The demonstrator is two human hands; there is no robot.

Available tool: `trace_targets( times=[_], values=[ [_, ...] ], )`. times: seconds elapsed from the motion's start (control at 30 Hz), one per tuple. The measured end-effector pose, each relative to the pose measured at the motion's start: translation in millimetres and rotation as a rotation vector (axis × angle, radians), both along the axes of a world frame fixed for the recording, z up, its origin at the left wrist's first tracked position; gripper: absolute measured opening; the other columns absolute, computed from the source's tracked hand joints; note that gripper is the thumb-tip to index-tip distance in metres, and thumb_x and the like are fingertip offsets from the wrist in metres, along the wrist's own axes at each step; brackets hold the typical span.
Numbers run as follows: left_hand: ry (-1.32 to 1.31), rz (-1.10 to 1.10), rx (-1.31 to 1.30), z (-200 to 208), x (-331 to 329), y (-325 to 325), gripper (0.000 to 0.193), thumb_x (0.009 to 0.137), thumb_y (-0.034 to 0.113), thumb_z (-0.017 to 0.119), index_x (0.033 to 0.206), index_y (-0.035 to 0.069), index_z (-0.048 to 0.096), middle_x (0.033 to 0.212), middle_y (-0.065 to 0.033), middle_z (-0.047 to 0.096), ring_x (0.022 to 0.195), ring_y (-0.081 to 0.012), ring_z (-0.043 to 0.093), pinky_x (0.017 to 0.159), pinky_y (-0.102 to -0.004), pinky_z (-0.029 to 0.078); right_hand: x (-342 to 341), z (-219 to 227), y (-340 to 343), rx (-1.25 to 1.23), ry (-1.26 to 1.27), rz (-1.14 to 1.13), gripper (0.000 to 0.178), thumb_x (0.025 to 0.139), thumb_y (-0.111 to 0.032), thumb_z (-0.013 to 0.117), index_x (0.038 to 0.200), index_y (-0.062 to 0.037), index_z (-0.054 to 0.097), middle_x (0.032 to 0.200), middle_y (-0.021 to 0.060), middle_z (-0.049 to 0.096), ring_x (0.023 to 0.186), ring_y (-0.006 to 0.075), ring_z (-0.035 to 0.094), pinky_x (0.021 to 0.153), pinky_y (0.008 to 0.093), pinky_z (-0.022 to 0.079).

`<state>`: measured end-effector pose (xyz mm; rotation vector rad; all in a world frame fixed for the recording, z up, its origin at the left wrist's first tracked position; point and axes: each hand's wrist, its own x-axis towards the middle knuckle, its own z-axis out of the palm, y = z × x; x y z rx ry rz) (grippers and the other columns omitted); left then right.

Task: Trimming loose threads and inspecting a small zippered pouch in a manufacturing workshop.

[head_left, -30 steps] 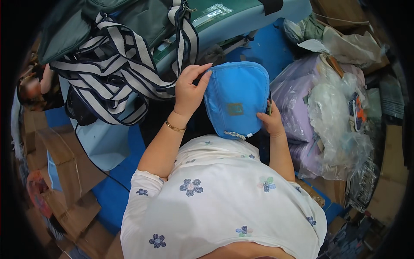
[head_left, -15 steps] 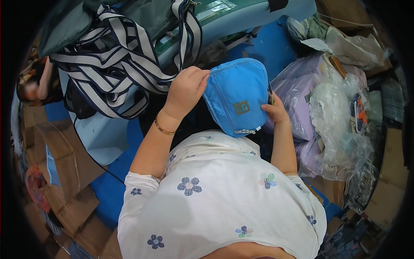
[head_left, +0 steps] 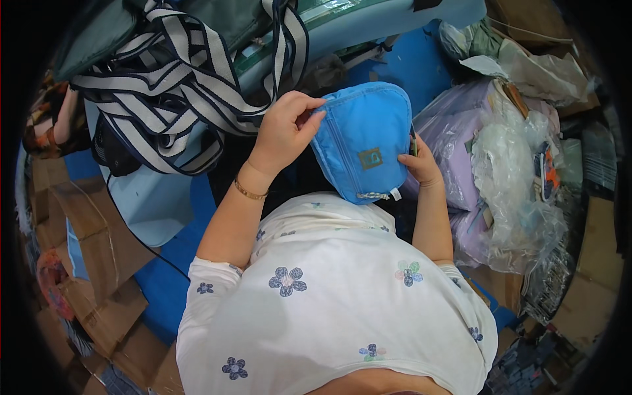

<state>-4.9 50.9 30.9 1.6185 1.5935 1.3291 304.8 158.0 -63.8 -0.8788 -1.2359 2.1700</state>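
A flat blue fabric pouch [head_left: 363, 141] is held up in front of my body. It has a zipper down its left part, a small square patch, and a twisted pale cord with a white tag at its lower edge. My left hand [head_left: 289, 128] pinches the upper left edge between thumb and forefinger. Around the right edge my right hand [head_left: 422, 163] is closed, thumb on the front and the other fingers partly hidden behind. A narrow dark, greenish thing [head_left: 413, 140] sticks up beside that hand; its kind is too hidden to tell.
Striped white and navy webbing straps [head_left: 178, 85] lie heaped at the upper left, by a light blue table edge [head_left: 368, 33]. Plastic-wrapped lilac goods [head_left: 454, 151] are piled to the right. Cardboard boxes [head_left: 99, 243] stand at the left, where another person's arm [head_left: 66, 115] shows.
My left thumb and forefinger have shifted slightly up along the pouch's edge, the thumb now farther from the other fingers. The pouch has risen a little and tilted slightly.
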Motion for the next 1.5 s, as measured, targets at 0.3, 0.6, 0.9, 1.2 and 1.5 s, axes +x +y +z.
trace_targets(
  times=[0.3, 0.6, 0.9, 1.2, 1.5],
  values=[
    [-0.269, 0.010, -0.136, -22.4, -0.6, -0.9, 0.016, 0.092, 0.015, 0.058, 0.095, 0.001, 0.062, 0.079, 0.0019, 0.055, 0.067, -0.0063, 0.046, 0.061, -0.0191, 0.038, -10.3, 1.5, -7.3, 0.073, -0.074, -0.089, 0.051, 0.074, -0.006, 0.074, 0.119, -0.0050, 0.050, 0.109, 0.0011, 0.058, 0.096, 0.0108, 0.054, 0.088, 0.0265, 0.043],
    [-0.702, -0.074, -0.422, -20.9, -1.3, -9.1, 0.014, 0.091, 0.020, 0.060, 0.095, 0.007, 0.062, 0.079, 0.0048, 0.056, 0.072, -0.0044, 0.048, 0.068, -0.0198, 0.039, -47.9, 22.1, -17.9, 0.577, -0.137, -0.572, 0.032, 0.080, -0.001, 0.069, 0.104, -0.0066, 0.050, 0.098, 0.0016, 0.058, 0.073, 0.0056, 0.048, 0.068, 0.0187, 0.042],
    [-0.788, 0.019, -0.406, -26.5, 2.0, -18.1, 0.014, 0.091, 0.019, 0.060, 0.096, 0.006, 0.062, 0.078, 0.0042, 0.057, 0.070, -0.0039, 0.047, 0.065, -0.0181, 0.038, -134.0, 67.0, -50.4, 0.965, -0.093, -0.216, 0.033, 0.080, -0.007, 0.071, 0.105, -0.0058, 0.050, 0.091, 0.0080, 0.064, 0.079, 0.0164, 0.064, 0.067, 0.0278, 0.050],
    [-0.794, -0.004, -0.348, -26.3, 9.5, -22.6, 0.015, 0.092, 0.019, 0.058, 0.097, 0.005, 0.062, 0.080, 0.0037, 0.057, 0.071, -0.0046, 0.047, 0.067, -0.0191, 0.039, -152.2, 65.9, -33.9, 1.127, -0.171, -0.077, 0.029, 0.083, -0.004, 0.069, 0.104, -0.0046, 0.050, 0.089, 0.0080, 0.067, 0.083, 0.0148, 0.064, 0.075, 0.0264, 0.050],
    [-0.779, -0.018, -0.369, -28.8, 4.7, -20.0, 0.016, 0.092, 0.020, 0.059, 0.098, 0.006, 0.062, 0.082, 0.0034, 0.058, 0.073, -0.0049, 0.049, 0.069, -0.0191, 0.040, -116.1, 41.0, 44.9, 0.762, -0.299, -0.487, 0.020, 0.088, -0.015, 0.065, 0.101, -0.0036, 0.054, 0.087, 0.0030, 0.062, 0.083, 0.0099, 0.057, 0.073, 0.0234, 0.047]
  ],
)
